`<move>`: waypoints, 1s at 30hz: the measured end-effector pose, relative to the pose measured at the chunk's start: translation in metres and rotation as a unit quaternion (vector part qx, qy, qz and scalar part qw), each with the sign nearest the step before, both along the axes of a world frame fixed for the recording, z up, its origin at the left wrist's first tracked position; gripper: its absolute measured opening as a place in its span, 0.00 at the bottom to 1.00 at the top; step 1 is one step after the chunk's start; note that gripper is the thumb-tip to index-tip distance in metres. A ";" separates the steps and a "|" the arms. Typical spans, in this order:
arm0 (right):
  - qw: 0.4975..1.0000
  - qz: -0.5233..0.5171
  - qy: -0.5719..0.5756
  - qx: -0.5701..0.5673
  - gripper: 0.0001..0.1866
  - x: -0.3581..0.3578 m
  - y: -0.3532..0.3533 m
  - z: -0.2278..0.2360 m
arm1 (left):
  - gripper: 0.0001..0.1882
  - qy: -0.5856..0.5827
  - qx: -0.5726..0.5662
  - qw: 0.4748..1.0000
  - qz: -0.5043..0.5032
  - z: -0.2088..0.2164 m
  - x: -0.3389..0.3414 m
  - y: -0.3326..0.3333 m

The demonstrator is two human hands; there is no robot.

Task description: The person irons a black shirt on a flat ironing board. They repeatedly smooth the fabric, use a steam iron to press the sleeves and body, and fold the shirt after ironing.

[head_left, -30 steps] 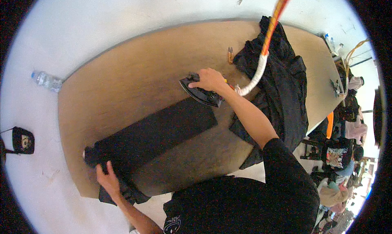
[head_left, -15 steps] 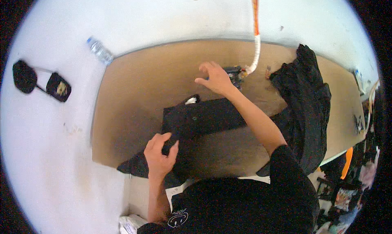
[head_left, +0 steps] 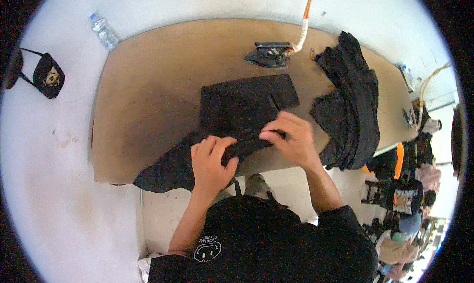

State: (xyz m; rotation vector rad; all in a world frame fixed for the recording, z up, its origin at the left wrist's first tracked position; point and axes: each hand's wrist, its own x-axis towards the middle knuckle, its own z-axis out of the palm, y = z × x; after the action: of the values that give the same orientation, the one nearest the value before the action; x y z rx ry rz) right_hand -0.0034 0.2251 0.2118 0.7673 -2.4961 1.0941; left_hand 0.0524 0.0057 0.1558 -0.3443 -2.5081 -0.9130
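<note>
A black garment (head_left: 239, 103) lies on the brown table in front of me, its near part gathered toward the table's front edge. My right hand (head_left: 294, 137) pinches an edge of the cloth between thumb and fingers. Curled over the near folds, my left hand (head_left: 213, 162) has fabric between its thumb and fingers. Beyond the garment stands a dark clothes iron (head_left: 269, 56), touched by neither hand. The folds between my hands are dark, and their layers are hard to tell apart.
A heap of black cloth (head_left: 353, 110) covers the table's (head_left: 148, 85) right part. The iron's wrapped cord (head_left: 304, 34) runs up from it. A plastic bottle (head_left: 104, 32) is at the far left corner, and a black mask-like item (head_left: 49, 75) hangs left. Several people (head_left: 402, 248) are at right.
My right hand has left the iron's area and come back to pinch the garment's near edge. My left hand has taken hold of the cloth. The view has shifted.
</note>
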 end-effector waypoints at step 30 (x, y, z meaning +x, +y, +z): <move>0.943 -0.166 -0.259 0.124 0.19 -0.271 0.199 -0.187 | 0.17 -0.572 0.014 0.819 0.031 -0.124 -0.136 -0.316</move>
State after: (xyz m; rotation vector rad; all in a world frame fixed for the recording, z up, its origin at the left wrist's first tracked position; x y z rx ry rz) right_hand -0.2748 0.4238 0.0251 0.0931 -3.0943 0.9603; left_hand -0.0837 -0.3107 0.0317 0.4774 -3.5050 -1.3978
